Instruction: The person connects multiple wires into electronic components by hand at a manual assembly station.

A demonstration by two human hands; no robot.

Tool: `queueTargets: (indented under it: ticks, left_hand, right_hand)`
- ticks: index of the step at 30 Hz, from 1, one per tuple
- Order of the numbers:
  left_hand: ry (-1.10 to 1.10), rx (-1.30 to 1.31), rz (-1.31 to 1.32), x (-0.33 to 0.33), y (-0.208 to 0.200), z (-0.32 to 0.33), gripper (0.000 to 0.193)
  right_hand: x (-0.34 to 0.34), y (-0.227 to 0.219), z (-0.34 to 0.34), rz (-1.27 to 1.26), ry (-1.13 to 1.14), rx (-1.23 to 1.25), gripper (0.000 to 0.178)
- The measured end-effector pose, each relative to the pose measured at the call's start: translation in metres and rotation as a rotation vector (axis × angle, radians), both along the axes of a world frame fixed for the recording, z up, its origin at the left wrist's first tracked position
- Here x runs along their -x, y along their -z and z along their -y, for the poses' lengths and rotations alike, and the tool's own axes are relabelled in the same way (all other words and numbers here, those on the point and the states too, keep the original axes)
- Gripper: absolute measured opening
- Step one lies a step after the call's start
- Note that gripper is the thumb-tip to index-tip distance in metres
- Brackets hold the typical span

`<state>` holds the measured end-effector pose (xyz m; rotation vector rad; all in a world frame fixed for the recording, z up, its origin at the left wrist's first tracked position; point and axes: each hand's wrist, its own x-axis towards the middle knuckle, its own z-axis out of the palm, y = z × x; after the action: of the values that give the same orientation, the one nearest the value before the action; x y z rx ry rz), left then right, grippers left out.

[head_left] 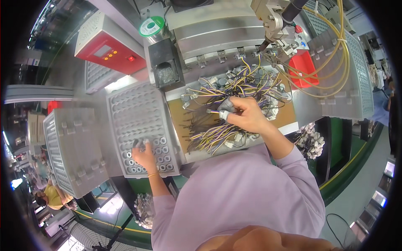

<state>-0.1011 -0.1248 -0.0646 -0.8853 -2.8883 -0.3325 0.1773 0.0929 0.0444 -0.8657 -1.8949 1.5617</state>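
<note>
Head view: left hand [143, 155] pinched on small ring part over grey tray [138, 109], frame centre-left; right hand [247, 115] clenched on wire lead [212, 111]. Lead best kept untangled from bundle.

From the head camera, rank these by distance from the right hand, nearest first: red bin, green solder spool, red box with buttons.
Measured from the right hand:
1. Red bin, up and to its right.
2. Green solder spool, upper left, behind the wires.
3. Red box with buttons, farthest left.
</note>
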Motion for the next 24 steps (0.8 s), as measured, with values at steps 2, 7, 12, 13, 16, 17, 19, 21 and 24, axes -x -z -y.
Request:
queueTargets:
  ticks: [2, 7, 12, 13, 16, 17, 19, 21, 24]
  left_hand:
    - [-0.019, -0.7, 0.634, -0.011, -0.028, -0.021, 0.033]
    - [0.305, -0.967, 1.493, -0.071, -0.083, -0.093, 0.039]
    - [0.542, -0.89, 1.634, -0.122, -0.088, -0.118, 0.042]
    - [0.554, -0.869, 1.661, -0.125, -0.091, -0.12, 0.043]
    - [0.589, -0.871, 1.67, -0.128, -0.089, -0.121, 0.043]
    - [0.588, -0.869, 1.671, -0.129, -0.09, -0.121, 0.043]
    - [0.657, -0.921, 1.681, -0.129, -0.091, -0.121, 0.043]
    - [0.678, -0.912, 1.649, -0.13, -0.093, -0.12, 0.042]
    - [0.742, -0.902, 1.556, -0.133, -0.095, -0.121, 0.039]
  right_hand:
    - [-0.002, 0.001, -0.001, 0.025, -0.036, -0.081, 0.01]
    - [0.004, 0.009, 0.004, -0.027, -0.027, -0.117, 0.019]
    - [0.001, 0.004, 0.006, -0.045, 0.009, -0.058, 0.009]
    - [0.001, 0.003, 0.006, -0.045, 0.01, -0.057, 0.009]
    - [0.001, 0.004, 0.007, -0.09, 0.053, -0.003, 0.005]
    - [0.001, 0.005, 0.007, -0.073, 0.051, -0.022, 0.006]
    - [0.0, 0.008, 0.005, -0.056, 0.048, -0.039, 0.007]
    - [-0.002, 0.011, 0.004, -0.055, 0.037, -0.086, 0.008]
    - [-0.001, -0.001, 0.003, -0.039, 0.04, -0.17, 0.01]
